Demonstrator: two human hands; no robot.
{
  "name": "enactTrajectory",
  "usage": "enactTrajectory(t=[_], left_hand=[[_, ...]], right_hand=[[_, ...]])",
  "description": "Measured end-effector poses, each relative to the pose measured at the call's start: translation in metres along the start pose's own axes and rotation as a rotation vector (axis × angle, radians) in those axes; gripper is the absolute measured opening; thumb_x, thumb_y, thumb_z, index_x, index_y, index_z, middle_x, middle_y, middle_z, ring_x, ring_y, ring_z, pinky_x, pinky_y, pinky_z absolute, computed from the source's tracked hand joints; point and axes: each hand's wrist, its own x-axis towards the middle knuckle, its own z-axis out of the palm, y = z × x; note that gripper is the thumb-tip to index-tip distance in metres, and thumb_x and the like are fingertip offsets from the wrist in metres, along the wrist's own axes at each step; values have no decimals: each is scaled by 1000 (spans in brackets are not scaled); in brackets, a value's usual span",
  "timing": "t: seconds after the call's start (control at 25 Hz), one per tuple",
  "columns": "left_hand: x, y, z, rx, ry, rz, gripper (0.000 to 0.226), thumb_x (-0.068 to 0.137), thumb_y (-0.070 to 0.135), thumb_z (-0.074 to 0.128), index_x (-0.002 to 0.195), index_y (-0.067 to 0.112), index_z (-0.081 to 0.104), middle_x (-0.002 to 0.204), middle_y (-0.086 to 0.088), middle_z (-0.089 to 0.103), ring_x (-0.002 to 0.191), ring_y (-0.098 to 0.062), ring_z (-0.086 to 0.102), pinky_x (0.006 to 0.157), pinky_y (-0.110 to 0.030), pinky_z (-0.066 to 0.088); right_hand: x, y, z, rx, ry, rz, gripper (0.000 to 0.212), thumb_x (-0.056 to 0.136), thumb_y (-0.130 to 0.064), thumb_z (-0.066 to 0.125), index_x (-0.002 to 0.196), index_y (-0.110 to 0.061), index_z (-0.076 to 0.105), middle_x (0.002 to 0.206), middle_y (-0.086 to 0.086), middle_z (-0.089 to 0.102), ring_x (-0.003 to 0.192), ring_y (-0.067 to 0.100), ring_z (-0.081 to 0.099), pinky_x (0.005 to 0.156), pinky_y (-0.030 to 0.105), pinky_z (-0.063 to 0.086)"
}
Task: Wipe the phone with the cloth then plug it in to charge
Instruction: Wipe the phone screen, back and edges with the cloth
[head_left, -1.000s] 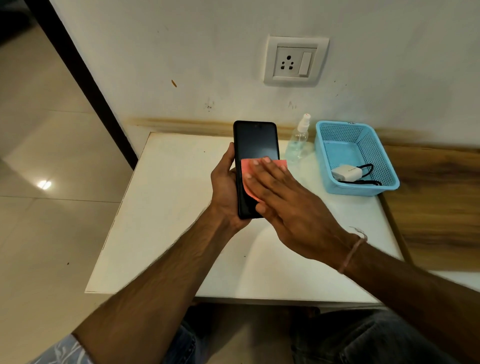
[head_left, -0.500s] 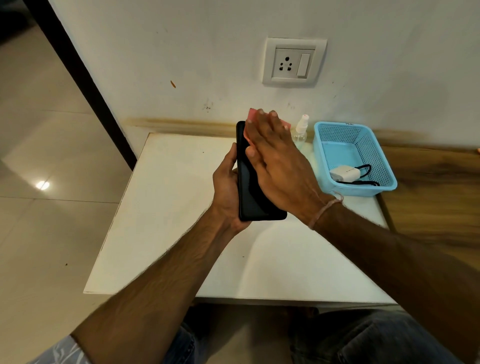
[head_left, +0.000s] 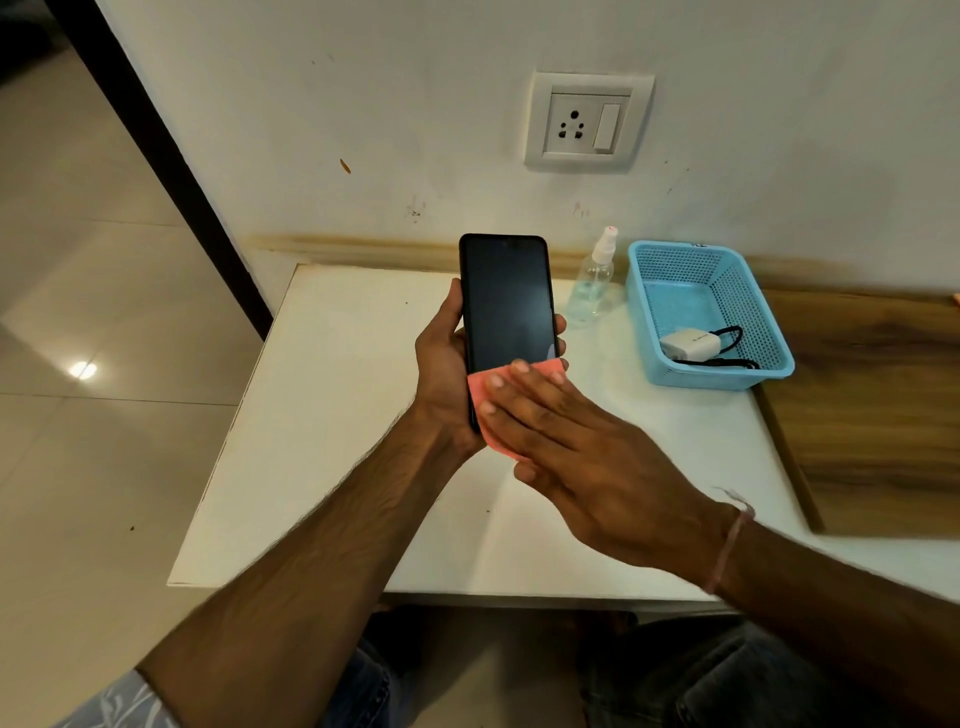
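My left hand (head_left: 441, 374) grips a black phone (head_left: 506, 301) by its lower edges and holds it upright above the white table (head_left: 332, 415), dark screen facing me. My right hand (head_left: 582, 457) lies flat with straight fingers and presses a pink cloth (head_left: 480, 392) against the lower part of the screen. A white charger (head_left: 690, 345) with a black cable (head_left: 730, 335) lies in the blue basket (head_left: 675, 260). The wall socket (head_left: 574, 124) with its switch sits above the table.
A clear spray bottle (head_left: 592, 280) stands between the phone and the blue basket. A wooden surface (head_left: 878, 415) adjoins the table on the right. Tiled floor lies to the left, and my knees show below the table's front edge.
My right hand has slid the cloth from the top of the phone down to its lower part. One second ago it was near the middle. The left hand keeps the phone still.
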Motion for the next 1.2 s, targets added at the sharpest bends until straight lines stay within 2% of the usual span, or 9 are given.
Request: enactTrajectory(t=[0.12,0.4,0.52,0.64,0.72,0.8,0.92,1.04,1.2], left_hand=[[2,-1,-1,4,21,31,78,97,63,38,145,2,48,115,-18,62,99,-30,62,92,-39,51],[4,-8,0,24,67,79,61,98,58,45,135,13,64,140,-15,60,126,-30,59,113,-44,41],[3,-7,-3,-14,39,93,58,99,55,44,127,10,67,120,-13,69,113,-29,66,100,-38,50],[1,-3,-3,15,15,15,73,96,63,39,132,2,54,108,-18,65,94,-30,62,88,-38,52],[1,-3,0,-1,22,-17,75,95,65,39,132,0,52,107,-19,62,91,-29,59,86,-38,50],[2,-2,1,-10,36,9,75,97,64,37,134,1,51,107,-19,61,90,-29,59,85,-38,49],[2,-2,2,31,59,17,77,96,65,39,137,2,54,115,-21,63,99,-32,62,93,-43,49],[4,-8,2,78,123,4,75,96,65,41,140,6,56,137,-21,60,117,-36,60,107,-49,45],[2,-7,0,48,89,-3,72,97,65,37,130,4,58,109,-17,66,93,-29,65,84,-40,55]], right_hand=[[10,23,-10,-11,61,18,50,103,-29,29,149,-10,25,158,7,18,148,22,7,120,43,15],[79,29,-20,99,200,313,53,104,-32,25,152,-14,12,161,4,5,148,20,-4,121,43,4],[63,9,-8,127,170,206,53,103,-32,26,151,-13,16,160,5,8,148,21,-2,121,42,6],[27,-3,7,45,109,57,54,101,-26,40,150,-11,22,158,6,15,148,25,6,120,44,14],[8,2,8,-45,85,-50,62,92,-7,57,147,-8,29,156,9,24,145,29,17,117,46,24],[-2,17,1,-44,69,-117,68,84,11,57,145,-6,34,154,10,29,144,29,21,116,45,27],[5,37,-13,34,88,-30,64,86,15,46,145,-5,33,155,9,27,146,25,17,119,42,20],[25,32,-15,173,159,173,54,97,2,44,148,-9,28,157,4,22,147,19,10,120,40,16],[28,-5,8,205,117,135,64,93,5,48,149,-11,20,158,5,16,148,23,5,120,44,13]])
